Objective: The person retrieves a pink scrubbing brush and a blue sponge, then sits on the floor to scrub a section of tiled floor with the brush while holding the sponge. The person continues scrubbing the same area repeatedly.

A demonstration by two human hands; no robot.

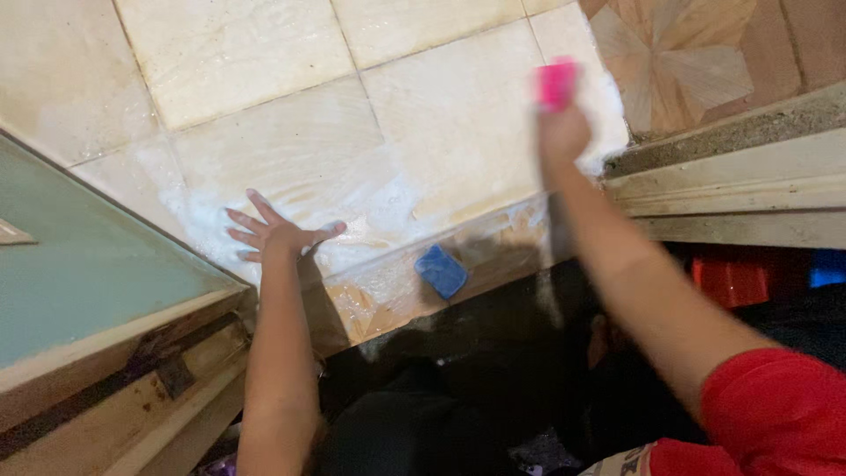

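cream floor tiles point(264, 53) fill most of the view, wet and streaked with white soapy foam point(352, 198) across the middle, with dark grout lines running between them. at the upper right the tiles meet a patterned wooden floor point(696, 62) with a star inlay, edged by a pale wooden threshold point(749, 176). a pale green door panel point(79, 264) in a wooden frame stands at the left

the left hand point(278, 234) lies flat on the foamy tile, palm down, fingers spread wide and holding nothing. the right hand point(562, 132) reaches further out across the tiles, its grip closed around a bright pink scrubber point(557, 84), which sticks up above the fist and looks blurred, so its exact shape is hard to tell; whether it touches the tile cannot be told. the right arm wears a red sleeve point(775, 405)

between the two arms, a blue sponge point(441, 271) lies by itself on the wet edge of the tile step, well apart from both hands. below that edge the view goes dark, and red and blue objects at the far right are too dim to make out
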